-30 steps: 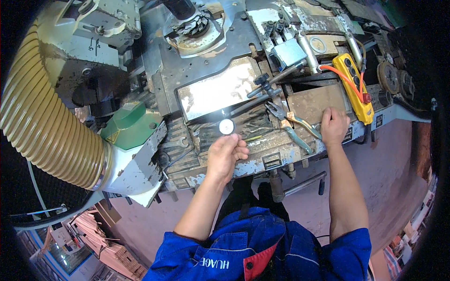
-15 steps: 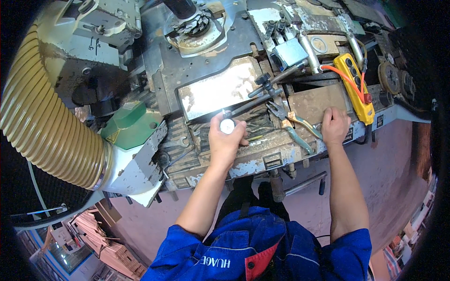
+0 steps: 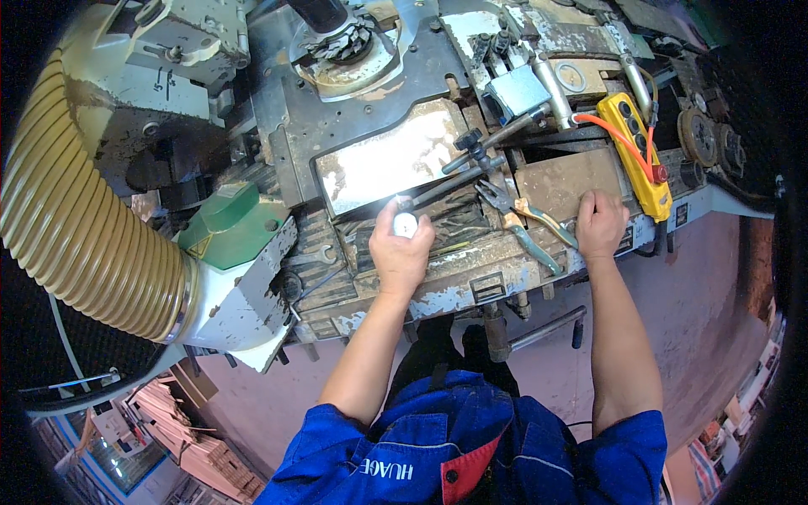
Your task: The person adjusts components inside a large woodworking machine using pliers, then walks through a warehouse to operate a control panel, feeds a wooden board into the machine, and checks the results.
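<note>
My left hand (image 3: 397, 252) is closed around a small round white dial gauge (image 3: 405, 225) at the end of a dark jointed arm (image 3: 442, 181), just below a bright metal plate (image 3: 379, 160). My right hand (image 3: 599, 225) is closed, fingers curled down at the lower right of a brown board (image 3: 560, 181); whatever lies under the fingertips is hidden. Beside it lie pliers with teal-and-tan handles (image 3: 530, 244). A yellow push-button pendant (image 3: 631, 160) with an orange cable rests to the right of that board.
A toothed cutter head (image 3: 345, 44) on a spindle stands at the back. A ribbed yellowish hose (image 3: 93, 210) and green guard (image 3: 220, 231) occupy the left. A spanner (image 3: 318, 255) lies by the guard. A metal bar handle (image 3: 547, 328) juts below the machine's front edge.
My left hand has risen from below the dial gauge and closed around it. My right hand stays in about the same place.
</note>
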The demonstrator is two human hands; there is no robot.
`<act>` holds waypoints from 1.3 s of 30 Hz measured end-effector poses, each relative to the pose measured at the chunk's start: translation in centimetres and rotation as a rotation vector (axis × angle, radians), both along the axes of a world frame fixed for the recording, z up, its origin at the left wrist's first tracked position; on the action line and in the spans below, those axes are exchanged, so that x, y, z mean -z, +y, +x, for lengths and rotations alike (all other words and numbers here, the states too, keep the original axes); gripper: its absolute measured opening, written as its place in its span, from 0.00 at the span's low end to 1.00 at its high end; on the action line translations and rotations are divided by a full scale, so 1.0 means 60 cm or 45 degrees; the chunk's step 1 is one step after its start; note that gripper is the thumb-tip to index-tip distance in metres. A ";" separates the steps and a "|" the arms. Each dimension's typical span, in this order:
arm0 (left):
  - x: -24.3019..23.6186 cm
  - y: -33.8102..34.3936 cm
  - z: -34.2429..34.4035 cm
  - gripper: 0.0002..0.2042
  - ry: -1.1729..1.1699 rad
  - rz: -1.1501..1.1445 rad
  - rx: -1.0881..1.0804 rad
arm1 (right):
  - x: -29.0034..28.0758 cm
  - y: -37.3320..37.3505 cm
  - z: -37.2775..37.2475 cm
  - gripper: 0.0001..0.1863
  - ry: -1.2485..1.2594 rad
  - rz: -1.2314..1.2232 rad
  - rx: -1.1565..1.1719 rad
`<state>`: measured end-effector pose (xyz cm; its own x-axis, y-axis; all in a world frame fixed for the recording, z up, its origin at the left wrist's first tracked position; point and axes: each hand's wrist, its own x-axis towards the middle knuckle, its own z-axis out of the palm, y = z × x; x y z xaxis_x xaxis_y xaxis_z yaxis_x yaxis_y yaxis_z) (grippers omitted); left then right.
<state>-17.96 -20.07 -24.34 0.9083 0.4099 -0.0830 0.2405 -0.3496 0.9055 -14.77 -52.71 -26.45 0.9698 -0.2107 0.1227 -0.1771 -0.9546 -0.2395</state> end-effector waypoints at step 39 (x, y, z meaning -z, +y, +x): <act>-0.038 0.009 -0.088 0.05 0.450 -1.184 -0.092 | 0.001 0.001 0.000 0.13 -0.008 -0.012 0.009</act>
